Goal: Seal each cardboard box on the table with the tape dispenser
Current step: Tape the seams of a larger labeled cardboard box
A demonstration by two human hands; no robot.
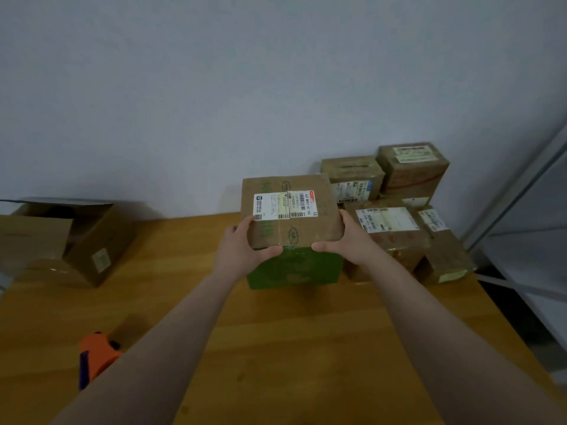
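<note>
Step in hand, by judgement: positioning one cardboard box (320,230) for taping. Find it at the far middle of the table (306,348), brown top with a white label (285,205) turned up and tilted toward the camera, green front face below. Cannot tell whether resting on the wood or lifted just clear.

Left hand (245,243): clasping the near left corner, thumb along the front edge, fingers wrapped round the side. Right hand (346,240): same clasp on the near right corner.

Tape dispenser (98,354): lying at the near left of the table, well apart from the box, partly hidden behind the left forearm (171,332), untouched.

Also present: an open box (86,240) at far left; a stack of wrapped boxes (399,216) just beside the held box, at far right.

Next, likely: set the box flat and square, free one hand for the dispenser, press the flaps shut along the centre seam with the other. Check first for tape already on that seam; not discernible here.
</note>
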